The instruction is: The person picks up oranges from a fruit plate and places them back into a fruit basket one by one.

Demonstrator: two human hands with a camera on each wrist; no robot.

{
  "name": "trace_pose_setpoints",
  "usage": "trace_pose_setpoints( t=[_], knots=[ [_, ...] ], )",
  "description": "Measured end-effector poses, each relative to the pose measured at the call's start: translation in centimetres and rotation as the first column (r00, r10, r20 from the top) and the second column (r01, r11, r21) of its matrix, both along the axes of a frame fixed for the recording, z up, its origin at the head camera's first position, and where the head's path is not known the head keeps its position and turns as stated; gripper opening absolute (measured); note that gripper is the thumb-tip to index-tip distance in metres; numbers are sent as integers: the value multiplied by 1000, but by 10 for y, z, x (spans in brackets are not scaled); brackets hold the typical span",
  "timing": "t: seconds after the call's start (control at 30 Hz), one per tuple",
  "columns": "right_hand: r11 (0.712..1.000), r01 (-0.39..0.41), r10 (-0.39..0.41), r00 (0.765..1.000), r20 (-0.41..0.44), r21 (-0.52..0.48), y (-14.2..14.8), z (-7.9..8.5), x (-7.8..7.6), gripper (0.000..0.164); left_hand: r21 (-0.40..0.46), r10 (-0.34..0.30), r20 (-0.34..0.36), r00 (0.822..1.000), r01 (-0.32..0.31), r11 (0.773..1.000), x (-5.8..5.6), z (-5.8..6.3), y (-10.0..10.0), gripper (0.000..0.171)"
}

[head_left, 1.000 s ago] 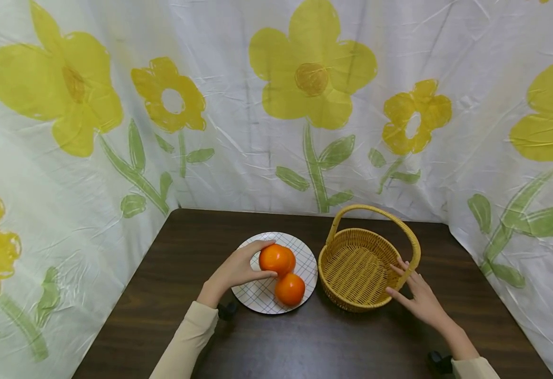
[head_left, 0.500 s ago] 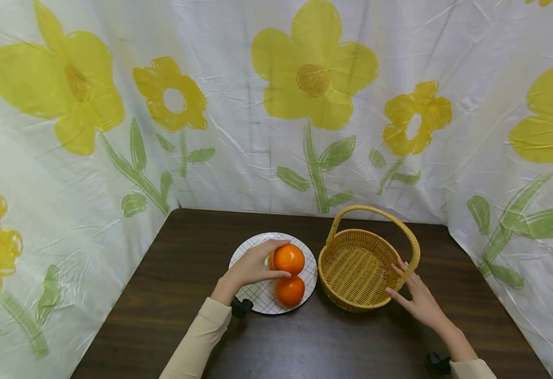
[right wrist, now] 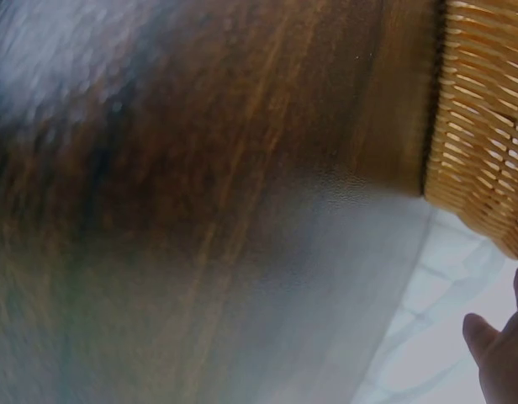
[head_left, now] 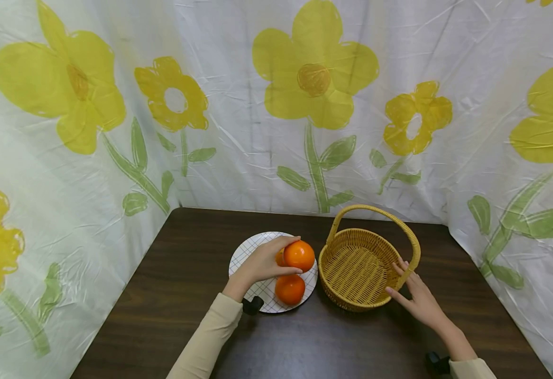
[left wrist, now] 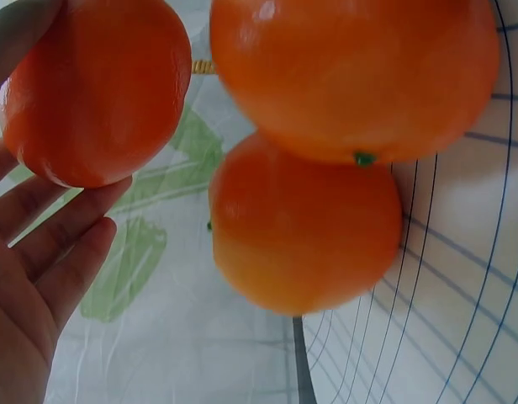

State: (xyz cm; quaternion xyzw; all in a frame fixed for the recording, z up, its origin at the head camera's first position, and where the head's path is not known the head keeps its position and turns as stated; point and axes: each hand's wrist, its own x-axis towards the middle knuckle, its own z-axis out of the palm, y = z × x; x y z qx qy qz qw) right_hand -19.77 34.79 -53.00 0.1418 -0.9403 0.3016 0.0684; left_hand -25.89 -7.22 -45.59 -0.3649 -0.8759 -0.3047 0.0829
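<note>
In the head view my left hand (head_left: 268, 261) holds a glossy orange (head_left: 299, 256) between thumb and fingers, raised over the right part of a white plate (head_left: 253, 242) with a blue grid pattern. Two more oranges lie on that plate: the front orange (head_left: 289, 289) shows well, while the rear orange (head_left: 279, 257) is mostly behind my hand. The left wrist view has the held orange (left wrist: 95, 93) at the fingertips, apart from the other two. My right hand (head_left: 420, 300) rests, fingers fairly straight, on the right side of a woven basket (head_left: 359, 268), by the handle's foot.
The basket's tall arched handle (head_left: 376, 209) stands up over its opening, and nothing lies inside the basket. Plate and basket stand close together on a dark wooden table (head_left: 163, 295). A white curtain (head_left: 238, 173) with yellow flowers hangs behind.
My left hand has moved to the right with the orange, from the plate's middle to its right part near the basket. My right hand and the basket have stayed put.
</note>
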Motion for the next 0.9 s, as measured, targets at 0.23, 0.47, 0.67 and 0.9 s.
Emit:
trace_pose_setpoints(
  t=[0.23,0.47,0.67,0.9],
  knots=[
    [1000,-4,4,999,-35,-2,1,-2,-1,73,-5,22,13,1000,-22,1000,2,3,12,77],
    [1000,6,-5,1000,-25,23,1,0,-1,74,-6,33,30,999,-33,999,0,3,21,78],
    [999,21,-21,1000,12,37,0,2,1,75,8,31,42,999,-31,999,1,3,28,77],
    [999,24,-26,999,45,44,0,4,1,76,4,30,34,999,-31,1000,2,3,36,76]
  ],
)
